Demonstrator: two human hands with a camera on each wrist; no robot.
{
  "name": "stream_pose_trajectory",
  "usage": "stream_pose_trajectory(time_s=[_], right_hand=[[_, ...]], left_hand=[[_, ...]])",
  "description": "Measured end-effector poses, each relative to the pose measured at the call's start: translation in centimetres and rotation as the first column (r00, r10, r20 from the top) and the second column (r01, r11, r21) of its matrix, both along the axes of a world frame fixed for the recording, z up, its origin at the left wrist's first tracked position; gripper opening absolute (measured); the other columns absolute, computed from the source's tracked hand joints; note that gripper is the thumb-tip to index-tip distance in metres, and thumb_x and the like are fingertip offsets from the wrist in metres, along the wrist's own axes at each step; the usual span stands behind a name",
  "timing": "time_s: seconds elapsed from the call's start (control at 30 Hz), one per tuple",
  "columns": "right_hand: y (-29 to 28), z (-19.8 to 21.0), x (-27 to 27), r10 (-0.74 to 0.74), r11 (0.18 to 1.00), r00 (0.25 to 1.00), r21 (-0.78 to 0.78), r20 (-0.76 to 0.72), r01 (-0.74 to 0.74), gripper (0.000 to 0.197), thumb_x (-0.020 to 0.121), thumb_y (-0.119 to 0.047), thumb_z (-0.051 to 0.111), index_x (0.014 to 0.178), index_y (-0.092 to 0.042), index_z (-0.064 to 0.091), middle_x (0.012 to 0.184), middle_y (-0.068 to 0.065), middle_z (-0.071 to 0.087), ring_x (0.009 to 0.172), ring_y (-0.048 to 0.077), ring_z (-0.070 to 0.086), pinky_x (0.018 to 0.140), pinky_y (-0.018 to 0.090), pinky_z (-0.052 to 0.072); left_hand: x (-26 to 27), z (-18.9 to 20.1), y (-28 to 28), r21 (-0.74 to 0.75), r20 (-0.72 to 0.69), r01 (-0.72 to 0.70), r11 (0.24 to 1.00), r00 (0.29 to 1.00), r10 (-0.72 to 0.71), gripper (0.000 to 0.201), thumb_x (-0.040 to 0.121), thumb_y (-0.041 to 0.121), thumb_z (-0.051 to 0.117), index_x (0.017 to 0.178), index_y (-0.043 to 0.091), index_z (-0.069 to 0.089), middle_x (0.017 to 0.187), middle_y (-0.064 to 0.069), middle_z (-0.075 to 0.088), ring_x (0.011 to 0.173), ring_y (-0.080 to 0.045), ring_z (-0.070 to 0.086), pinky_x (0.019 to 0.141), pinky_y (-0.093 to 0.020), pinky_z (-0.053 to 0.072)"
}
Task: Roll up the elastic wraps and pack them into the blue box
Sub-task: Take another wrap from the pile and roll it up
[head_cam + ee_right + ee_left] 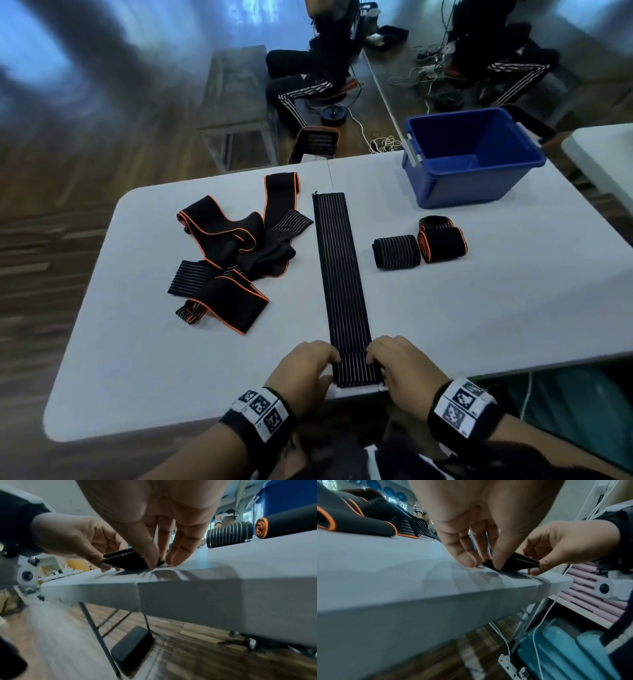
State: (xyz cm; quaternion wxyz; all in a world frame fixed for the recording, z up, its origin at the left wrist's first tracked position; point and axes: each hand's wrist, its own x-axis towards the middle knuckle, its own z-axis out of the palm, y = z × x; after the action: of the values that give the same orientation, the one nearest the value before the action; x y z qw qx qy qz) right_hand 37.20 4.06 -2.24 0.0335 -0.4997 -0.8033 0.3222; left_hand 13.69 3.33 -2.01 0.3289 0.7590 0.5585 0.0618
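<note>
Meanwhile, blue box [472,156] without wraps.

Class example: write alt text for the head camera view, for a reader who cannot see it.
Both hands, left hand and right hand, pinch the near end of a long striped wrap laid flat on a white table. Unrolled wraps are heaped to the left; three rolled wraps and an empty blue box sit to the right.

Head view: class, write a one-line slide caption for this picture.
Both hands pinch the near end of a flat striped wrap, starting a roll; the blue box waits.
</note>
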Motion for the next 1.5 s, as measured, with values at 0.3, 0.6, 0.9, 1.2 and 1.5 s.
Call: stream_pose_trajectory(time_s=[0.3,0.6,0.9,1.2,1.5], right_hand=[[4.9,0.1,0.0,-0.623,0.77,0.739,-0.372,-0.258,0.519,0.033,0.089,0.0,0.048,0.1,-0.027,0.064,0.106,-0.005,0.066,0.099,0.016,0.064,0.093,0.039,0.054],[9.9,-0.2,-2.2,-0.637,0.73,0.735,-0.488,-0.231,0.479,0.038,0.086,0.003,0.052,0.116,-0.021,0.058,0.119,0.003,0.061,0.108,0.023,0.063,0.087,0.043,0.056],[12.4,0.8,-2.2,-0.519,0.808,0.821,-0.451,-0.24,0.379,0.039,0.086,0.003,0.052,0.119,-0.015,0.059,0.119,0.006,0.06,0.107,0.024,0.061,0.083,0.035,0.052],[21.1,5.3,-2.9,-0.593,0.777,0.707,-0.505,-0.386,0.376,0.023,0.089,0.004,0.052,0.093,-0.018,0.058,0.09,0.008,0.054,0.078,0.026,0.056,0.066,0.039,0.053],[30.9,6.6,-5.9,-0.739,0.637,0.627,-0.561,-0.247,0.529,0.017,0.091,-0.008,0.055,0.092,-0.025,0.054,0.1,0.005,0.06,0.1,0.029,0.067,0.075,0.036,0.06]], left_hand=[[-0.5,1.1,2.5,-0.07,0.274,-0.41,0.909,0.869,0.413,0.01,0.093,0.038,0.062,0.099,0.03,0.063,0.093,0.014,0.068,0.084,0.003,0.062,0.079,-0.019,0.05],[1.7,0.5,6.1,-0.3,0.401,-0.519,0.8,0.693,0.6,0.034,0.08,0.063,0.052,0.095,0.034,0.063,0.095,0.009,0.069,0.091,-0.014,0.069,0.088,-0.047,0.058],[2.0,0.7,7.3,-0.309,0.399,-0.581,0.753,0.64,0.657,0.018,0.092,0.043,0.057,0.093,0.027,0.064,0.089,0.002,0.069,0.082,-0.02,0.07,0.085,-0.05,0.058],[1.2,4.3,13.6,-0.26,0.4,-0.619,0.741,0.63,0.666,0.016,0.099,0.038,0.052,0.095,0.025,0.059,0.099,0.0,0.062,0.099,-0.031,0.067,0.08,-0.045,0.06],[0.9,4.6,25.5,-0.333,0.428,-0.554,0.763,0.633,0.646,0.034,0.099,0.049,0.043,0.086,0.02,0.055,0.082,-0.001,0.051,0.078,-0.019,0.053,0.083,-0.046,0.057]])
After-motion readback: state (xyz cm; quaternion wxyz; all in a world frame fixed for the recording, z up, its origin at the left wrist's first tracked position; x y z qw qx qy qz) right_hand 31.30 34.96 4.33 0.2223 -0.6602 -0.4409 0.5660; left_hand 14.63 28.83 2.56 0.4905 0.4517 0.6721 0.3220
